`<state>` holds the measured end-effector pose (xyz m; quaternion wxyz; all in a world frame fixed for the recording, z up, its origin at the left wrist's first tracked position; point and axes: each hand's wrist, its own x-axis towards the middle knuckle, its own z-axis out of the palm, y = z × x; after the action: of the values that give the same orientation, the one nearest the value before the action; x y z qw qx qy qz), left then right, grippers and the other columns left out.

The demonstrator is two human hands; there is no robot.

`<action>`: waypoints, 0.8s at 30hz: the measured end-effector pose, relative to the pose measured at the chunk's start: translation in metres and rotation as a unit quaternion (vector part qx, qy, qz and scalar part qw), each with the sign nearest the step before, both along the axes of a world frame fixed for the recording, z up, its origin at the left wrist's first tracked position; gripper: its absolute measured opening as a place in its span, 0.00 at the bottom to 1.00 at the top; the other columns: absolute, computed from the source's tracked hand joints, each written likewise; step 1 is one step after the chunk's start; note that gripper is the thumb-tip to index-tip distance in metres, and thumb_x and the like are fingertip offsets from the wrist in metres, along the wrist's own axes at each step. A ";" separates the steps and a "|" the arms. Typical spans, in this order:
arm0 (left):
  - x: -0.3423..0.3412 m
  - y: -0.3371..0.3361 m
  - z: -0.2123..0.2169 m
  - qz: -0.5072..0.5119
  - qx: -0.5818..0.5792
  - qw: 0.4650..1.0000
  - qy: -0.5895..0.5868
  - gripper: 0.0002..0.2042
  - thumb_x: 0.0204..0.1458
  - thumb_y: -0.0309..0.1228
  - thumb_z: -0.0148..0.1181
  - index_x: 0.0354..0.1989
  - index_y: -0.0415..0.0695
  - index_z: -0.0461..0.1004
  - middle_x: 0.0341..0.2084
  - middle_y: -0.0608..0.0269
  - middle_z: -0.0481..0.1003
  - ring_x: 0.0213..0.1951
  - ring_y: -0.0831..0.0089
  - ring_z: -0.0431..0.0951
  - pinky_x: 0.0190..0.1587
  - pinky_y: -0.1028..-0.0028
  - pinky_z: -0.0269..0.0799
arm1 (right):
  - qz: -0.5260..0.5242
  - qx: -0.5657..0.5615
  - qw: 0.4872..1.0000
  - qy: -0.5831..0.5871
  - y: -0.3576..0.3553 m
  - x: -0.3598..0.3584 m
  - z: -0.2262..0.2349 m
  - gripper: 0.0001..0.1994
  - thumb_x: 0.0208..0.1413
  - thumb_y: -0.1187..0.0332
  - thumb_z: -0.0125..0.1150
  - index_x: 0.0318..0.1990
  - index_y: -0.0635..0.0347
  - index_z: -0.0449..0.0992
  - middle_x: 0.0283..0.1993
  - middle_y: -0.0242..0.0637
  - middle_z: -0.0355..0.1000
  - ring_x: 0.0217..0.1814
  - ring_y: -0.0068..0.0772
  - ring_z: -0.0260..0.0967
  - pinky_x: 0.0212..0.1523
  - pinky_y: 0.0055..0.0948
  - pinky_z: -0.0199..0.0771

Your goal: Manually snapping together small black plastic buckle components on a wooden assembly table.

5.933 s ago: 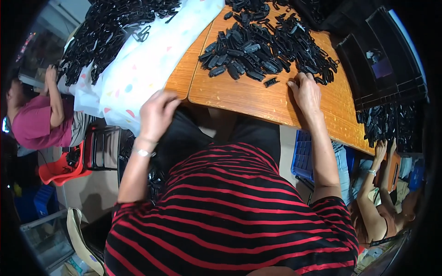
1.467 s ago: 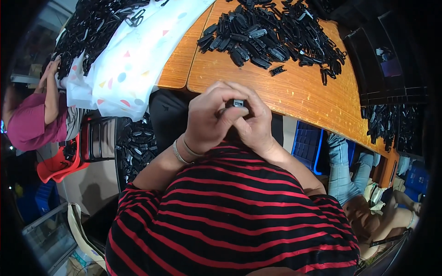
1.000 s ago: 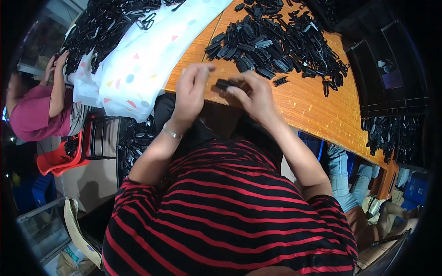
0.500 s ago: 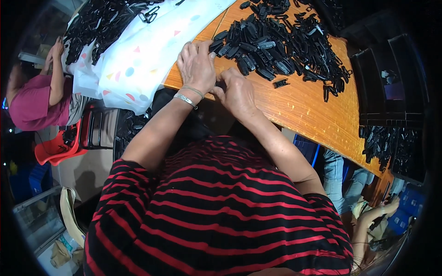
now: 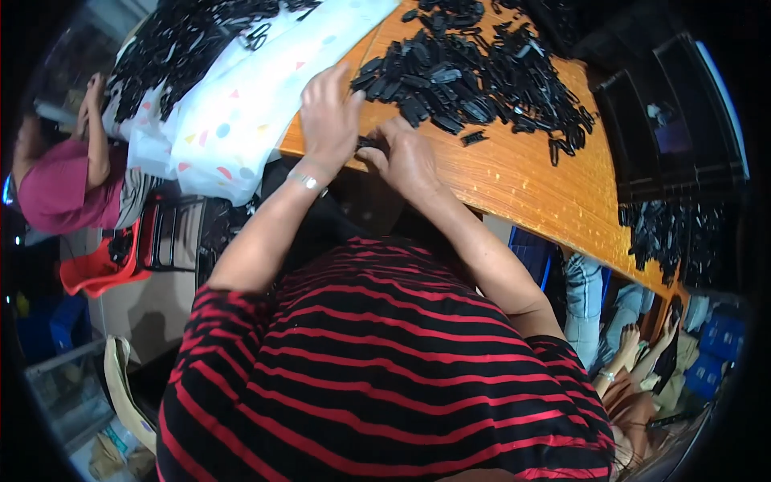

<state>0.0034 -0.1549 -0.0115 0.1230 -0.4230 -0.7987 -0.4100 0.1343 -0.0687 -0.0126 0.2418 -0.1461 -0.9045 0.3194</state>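
My right hand (image 5: 408, 159) is closed near the table's front edge, with a small black plastic piece (image 5: 370, 143) between thumb and fingers. Most of that piece is hidden, so its exact kind does not show. My left hand (image 5: 329, 116) is just beside it, fingers stretched out and slightly blurred, nothing visible in them. Ahead and to the right lies a heap of oblong black plastic pieces (image 5: 438, 76). One single black piece (image 5: 475, 138) lies apart on the wooden table (image 5: 514, 173), short of the heap.
A white patterned sheet (image 5: 233, 120) covers the table at left, with a large pile of black parts (image 5: 189, 52) behind. Dark open-fronted bins (image 5: 687, 132) stand at right above more black pieces (image 5: 662, 237). A person in a purple shirt (image 5: 64, 185) is at left; another person's hands (image 5: 630, 341) show lower right.
My left hand has shifted slightly up and left, its fingers straightening away from the right hand. The black piece in the right hand now shows. The co-worker's hands at lower right have moved.
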 end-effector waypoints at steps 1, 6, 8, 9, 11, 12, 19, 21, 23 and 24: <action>0.009 -0.011 0.007 -0.047 0.060 0.997 -0.031 0.21 0.58 0.31 0.54 0.60 0.42 0.62 0.55 0.50 0.65 0.59 0.58 0.62 0.61 0.63 0.57 | 0.000 -0.036 0.999 0.021 -0.001 0.004 0.001 0.15 0.42 0.65 0.72 0.33 0.65 0.74 0.33 0.48 0.71 0.31 0.52 0.70 0.32 0.42 0.71; 0.071 -0.038 0.029 -0.254 0.201 0.812 -0.485 0.17 0.63 0.30 0.47 0.58 0.37 0.61 0.43 0.55 0.71 0.40 0.72 0.73 0.43 0.77 0.69 | 0.149 -0.636 0.756 0.042 -0.011 0.030 0.016 0.12 0.64 0.58 0.53 0.40 0.56 0.76 0.27 0.26 0.71 0.25 0.14 0.66 0.25 0.13 0.64; 0.073 -0.049 0.031 -0.254 0.226 0.740 -0.580 0.15 0.64 0.30 0.45 0.56 0.37 0.61 0.38 0.57 0.73 0.33 0.77 0.74 0.37 0.80 0.70 | 0.166 -0.636 0.753 -0.017 -0.018 0.032 0.016 0.13 0.64 0.58 0.54 0.43 0.58 0.75 0.30 0.28 0.72 0.24 0.15 0.68 0.24 0.14 0.65; 0.072 -0.055 0.029 -0.232 0.218 0.758 -0.570 0.14 0.64 0.30 0.45 0.54 0.37 0.62 0.34 0.59 0.73 0.29 0.78 0.72 0.35 0.79 0.69 | 0.167 -0.641 0.749 -0.026 -0.024 0.034 0.015 0.13 0.64 0.58 0.53 0.43 0.59 0.75 0.31 0.29 0.72 0.24 0.16 0.68 0.24 0.14 0.66; 0.069 -0.071 0.035 -0.173 0.150 0.852 -0.470 0.11 0.65 0.30 0.43 0.50 0.37 0.63 0.25 0.62 0.72 0.25 0.79 0.69 0.31 0.80 0.67 | 0.168 -0.527 0.818 -0.159 -0.016 0.044 0.009 0.13 0.63 0.61 0.56 0.45 0.61 0.77 0.29 0.29 0.73 0.25 0.18 0.70 0.25 0.16 0.69; 0.059 -0.085 0.026 -0.176 0.192 0.846 -0.466 0.10 0.65 0.31 0.43 0.47 0.38 0.65 0.22 0.65 0.69 0.23 0.79 0.67 0.29 0.79 0.66 | 0.145 -0.462 0.865 -0.135 -0.009 0.050 0.014 0.12 0.61 0.62 0.57 0.44 0.61 0.77 0.30 0.30 0.73 0.26 0.20 0.71 0.28 0.18 0.70; 0.003 -0.221 -0.019 0.100 -0.305 0.946 -0.039 0.10 0.61 0.33 0.49 0.38 0.39 0.74 0.28 0.45 0.75 0.33 0.43 0.74 0.34 0.57 0.69 | -0.216 0.150 0.965 0.018 0.131 0.107 0.020 0.08 0.52 0.70 0.63 0.39 0.62 0.79 0.38 0.45 0.74 0.40 0.44 0.73 0.42 0.35 0.74; -0.002 -0.228 -0.027 0.065 -0.308 0.949 0.002 0.08 0.59 0.31 0.52 0.38 0.41 0.76 0.31 0.51 0.76 0.35 0.50 0.76 0.38 0.60 0.71 | -0.282 0.146 0.946 -0.069 0.151 0.108 0.030 0.10 0.52 0.68 0.64 0.41 0.61 0.78 0.41 0.45 0.72 0.41 0.48 0.73 0.41 0.39 0.74; 0.005 -0.204 -0.023 0.042 -0.214 0.976 -0.005 0.07 0.57 0.29 0.55 0.39 0.41 0.76 0.34 0.51 0.77 0.37 0.52 0.77 0.40 0.63 0.72 | -0.296 0.169 0.932 -0.122 0.163 0.105 0.030 0.11 0.52 0.66 0.64 0.42 0.60 0.78 0.41 0.46 0.71 0.42 0.51 0.73 0.42 0.42 0.73; 0.012 -0.181 -0.013 0.011 -0.158 0.987 -0.023 0.05 0.56 0.26 0.55 0.38 0.41 0.77 0.33 0.52 0.77 0.36 0.53 0.77 0.40 0.65 0.72 | -0.289 0.181 0.930 -0.134 0.166 0.106 0.028 0.12 0.53 0.66 0.64 0.43 0.60 0.78 0.42 0.46 0.71 0.42 0.52 0.72 0.43 0.43 0.73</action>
<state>0.0158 -0.3361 -0.0241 0.0405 -0.4183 -0.8608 -0.2870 0.2398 0.0973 0.0157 0.2226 -0.3966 -0.8895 0.0439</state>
